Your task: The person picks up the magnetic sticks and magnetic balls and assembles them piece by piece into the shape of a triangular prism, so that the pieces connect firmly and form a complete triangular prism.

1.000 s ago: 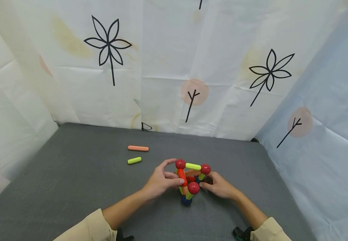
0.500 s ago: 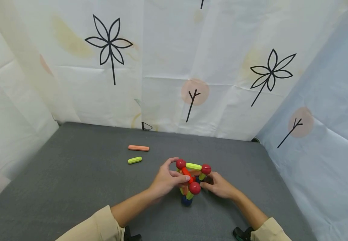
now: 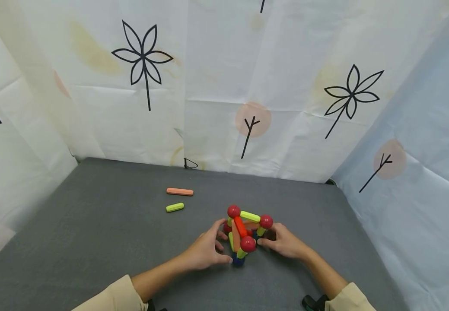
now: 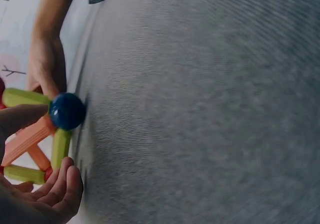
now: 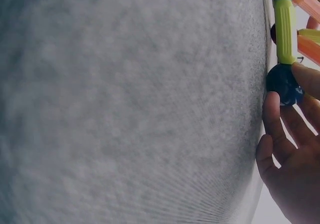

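Observation:
A frame of magnetic building sticks and balls (image 3: 240, 226) stands on the grey table between both hands. Red balls, including the near one (image 3: 248, 244), sit at its upper corners, joined by yellow-green, orange and red sticks. My right hand (image 3: 286, 242) holds its right lower blue ball (image 5: 284, 85) between thumb and fingers. On the left side my left hand (image 3: 205, 248) spreads loosely around the frame, thumb beside the near blue ball (image 4: 68, 111). Its fingertips (image 4: 70, 170) lie by a yellow-green stick (image 4: 61, 146); whether they touch it is hard to tell.
A loose orange stick (image 3: 179, 191) and a shorter yellow-green stick (image 3: 175, 207) lie on the grey tabletop (image 3: 111, 216), left of and beyond the frame. White patterned sheets (image 3: 208, 86) hang behind the table and at both sides.
My left hand has let go of the red stick on top and dropped lower along the frame's left side. That red stick now slopes between two red balls. My right hand stays put.

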### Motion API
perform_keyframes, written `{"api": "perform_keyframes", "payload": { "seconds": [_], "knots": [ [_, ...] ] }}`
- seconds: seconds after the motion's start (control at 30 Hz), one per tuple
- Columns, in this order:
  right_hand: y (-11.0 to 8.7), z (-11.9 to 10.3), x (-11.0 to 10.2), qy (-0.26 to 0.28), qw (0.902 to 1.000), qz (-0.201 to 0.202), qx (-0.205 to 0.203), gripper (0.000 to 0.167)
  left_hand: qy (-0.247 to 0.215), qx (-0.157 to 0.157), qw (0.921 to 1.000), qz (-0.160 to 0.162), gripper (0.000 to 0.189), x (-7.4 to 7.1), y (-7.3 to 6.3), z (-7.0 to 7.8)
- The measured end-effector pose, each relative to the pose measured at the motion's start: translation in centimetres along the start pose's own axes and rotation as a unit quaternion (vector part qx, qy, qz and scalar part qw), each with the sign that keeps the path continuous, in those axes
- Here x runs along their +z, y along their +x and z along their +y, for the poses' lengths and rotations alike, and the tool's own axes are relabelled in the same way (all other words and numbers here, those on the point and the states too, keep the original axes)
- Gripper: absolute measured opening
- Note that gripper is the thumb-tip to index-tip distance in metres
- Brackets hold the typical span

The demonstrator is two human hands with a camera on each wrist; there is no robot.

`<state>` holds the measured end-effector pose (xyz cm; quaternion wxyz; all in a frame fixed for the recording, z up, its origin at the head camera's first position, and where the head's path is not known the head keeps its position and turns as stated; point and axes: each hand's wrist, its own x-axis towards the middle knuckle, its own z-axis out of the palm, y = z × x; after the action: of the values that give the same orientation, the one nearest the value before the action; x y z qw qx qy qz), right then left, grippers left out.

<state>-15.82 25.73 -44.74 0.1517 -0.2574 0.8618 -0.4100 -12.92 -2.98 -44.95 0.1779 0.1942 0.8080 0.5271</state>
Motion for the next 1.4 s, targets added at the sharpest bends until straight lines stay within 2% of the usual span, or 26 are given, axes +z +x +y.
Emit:
{"api": "perform_keyframes", "payload": {
  "seconds": [0.13,0.27,0.4,0.53,0.77,1.07,1.2,1.3,1.4],
  "knots": [
    [-0.1,-0.2,0.4,-0.023,0.9996,0.006,-0.018,0.022,0.034,0.006,0.9994,-0.008,0.106,0.2,0.2,-0.4],
    [-0.2,-0.6,0.9,-0.048,0.998,0.015,-0.039,0.022,0.044,0.024,0.9987,-0.011,0.105,-0.2,0.7,-0.9],
    [-0.4,-0.7,1.3,-0.048,0.9981,0.024,-0.029,0.028,0.038,0.038,0.9984,-0.019,0.101,-1.1,1.4,-1.3],
    [-0.5,-0.7,1.4,-0.029,0.9992,0.018,-0.022,0.032,0.025,0.048,0.9985,-0.007,0.096,-2.0,2.1,-1.8],
    [-0.1,-0.7,0.9,0.029,0.9977,-0.025,-0.056,0.03,0.015,0.058,0.9981,0.01,0.081,-3.0,3.0,-2.4],
    [0.4,-0.6,1.0,0.047,0.9955,-0.048,-0.067,0.03,0.029,0.078,0.9957,0.041,0.071,-3.9,3.3,-2.8],
    [0.6,-0.7,1.1,0.046,0.9958,-0.045,-0.065,0.03,0.064,0.106,0.9871,0.101,0.063,-5.1,3.4,-3.0],
    [0.7,-0.7,1.2,0.049,0.9958,-0.046,-0.062,0.031,0.095,0.128,0.9723,0.171,0.056,-6.5,3.6,-3.1],
    [0.7,-0.7,1.2,0.055,0.9954,-0.049,-0.061,0.031,0.102,0.14,0.9589,0.225,0.051,-8.4,3.8,-3.5]
  ]
}}
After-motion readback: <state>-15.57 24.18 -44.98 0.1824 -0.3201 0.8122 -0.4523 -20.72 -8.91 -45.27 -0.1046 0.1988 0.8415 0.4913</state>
